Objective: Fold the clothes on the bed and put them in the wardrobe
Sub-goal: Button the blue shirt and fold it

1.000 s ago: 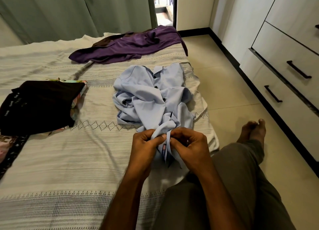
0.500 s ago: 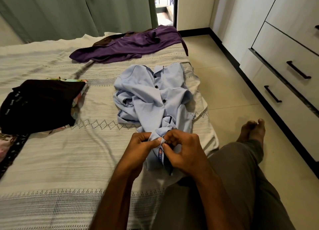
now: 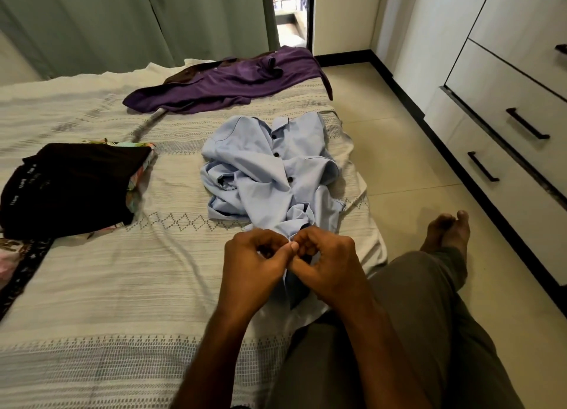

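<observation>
You're in a home bedroom: a bed point(image 3: 92, 285) under a pale woven cover with clothes lying on it, green curtains point(image 3: 122, 24) behind, a tiled floor point(image 3: 399, 163), and a white wardrobe point(image 3: 506, 101) with drawers alongside.

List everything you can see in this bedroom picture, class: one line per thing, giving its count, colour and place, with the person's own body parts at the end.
blue shirt: one, light blue, crumpled, near the bed's right edge
purple garment: one, purple, spread at the far side of the bed
black garment: one, black, folded, on the bed's left, on top of patterned cloth
bed cover: one, off-white with woven bands
curtain: grey-green, behind the bed
drawers: pale fronts with black handles, right wall
floor: beige tiles
left hand: one, pinching the shirt's near end
right hand: one, pinching the same end
foot: bare, on the floor
</observation>
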{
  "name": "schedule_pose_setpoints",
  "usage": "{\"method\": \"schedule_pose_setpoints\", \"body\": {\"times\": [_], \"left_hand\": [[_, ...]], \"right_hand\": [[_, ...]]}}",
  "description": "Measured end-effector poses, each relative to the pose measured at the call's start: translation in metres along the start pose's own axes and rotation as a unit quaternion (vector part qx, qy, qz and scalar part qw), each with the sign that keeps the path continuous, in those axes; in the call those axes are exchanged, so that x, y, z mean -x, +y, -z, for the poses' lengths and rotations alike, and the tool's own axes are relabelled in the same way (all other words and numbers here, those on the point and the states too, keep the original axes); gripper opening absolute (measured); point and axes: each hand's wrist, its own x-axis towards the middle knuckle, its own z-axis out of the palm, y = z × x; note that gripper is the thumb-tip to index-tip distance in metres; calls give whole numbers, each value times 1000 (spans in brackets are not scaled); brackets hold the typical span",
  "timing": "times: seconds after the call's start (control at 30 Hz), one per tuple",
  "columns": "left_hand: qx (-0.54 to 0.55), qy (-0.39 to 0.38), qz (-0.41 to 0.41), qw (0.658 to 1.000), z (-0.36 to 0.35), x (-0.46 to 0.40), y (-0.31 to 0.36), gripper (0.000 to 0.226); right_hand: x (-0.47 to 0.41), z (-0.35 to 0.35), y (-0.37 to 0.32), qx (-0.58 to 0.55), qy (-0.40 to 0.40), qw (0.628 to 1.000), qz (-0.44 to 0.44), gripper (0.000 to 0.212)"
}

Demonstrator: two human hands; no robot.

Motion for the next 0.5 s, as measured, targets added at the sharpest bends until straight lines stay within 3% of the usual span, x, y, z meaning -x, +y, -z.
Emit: {"method": "schedule_pose_setpoints", "body": {"times": [0.37,0.5], "left_hand": [[-7,17,54,998,-8,-5,-5,23],[57,13,60,996,-16,-2,-2,30]], "right_hand": [[0,-1,1,11,13,999,37,7],[0,1,3,-5,35,998,54,12]]}}
